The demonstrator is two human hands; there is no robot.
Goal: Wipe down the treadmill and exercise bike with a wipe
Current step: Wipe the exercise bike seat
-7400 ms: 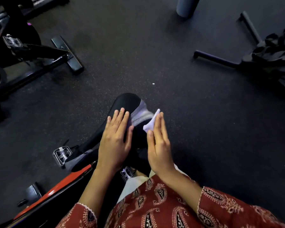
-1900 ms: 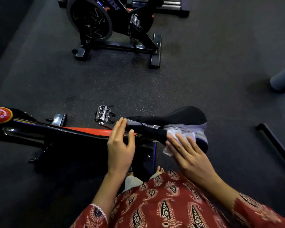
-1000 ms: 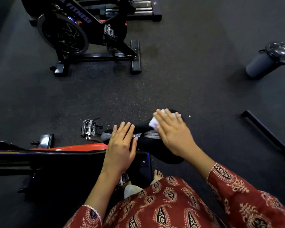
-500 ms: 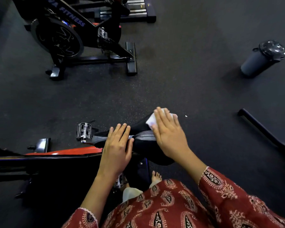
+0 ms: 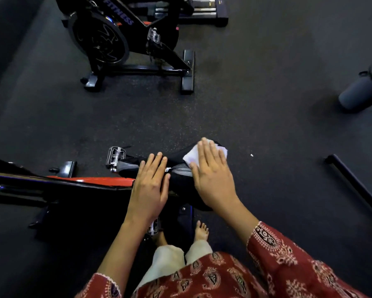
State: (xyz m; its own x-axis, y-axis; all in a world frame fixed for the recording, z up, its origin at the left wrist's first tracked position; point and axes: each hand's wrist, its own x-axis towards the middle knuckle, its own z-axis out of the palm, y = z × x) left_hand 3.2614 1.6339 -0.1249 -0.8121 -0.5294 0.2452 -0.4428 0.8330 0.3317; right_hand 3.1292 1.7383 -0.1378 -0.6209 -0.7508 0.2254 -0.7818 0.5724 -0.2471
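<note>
**Wipe moves from the saddle's side to its top**

The right hand (image 5: 213, 179) now lies flat on top of the saddle (image 5: 177, 162) of the exercise bike (image 5: 90, 180), fingers straight and together, pressing the white wipe (image 5: 191, 155) against the wide end. Part of the wipe shows past the fingertips and beside the index finger. About two seconds ago the same hand was rubbing the wipe along the saddle's near side edge. In the last second it has stayed on the top surface and shifted only slightly.

The left hand (image 5: 150, 183) has kept its place at the saddle's narrow end. It is flat, with fingers extended, and steadies the saddle rather than gripping it.

Judging from this, the saddle's edge has been covered and the top is being finished. The frame, the pedal (image 5: 115, 157) just beyond the saddle's narrow end, and the handlebars probably still need wiping. No treadmill can be made out, so that half of the task appears untouched.

A second bike (image 5: 120, 39) stands well beyond the saddle, and a dark bottle (image 5: 361, 89) sits on the floor (image 5: 245, 104) far off to the saddle's right.
</note>
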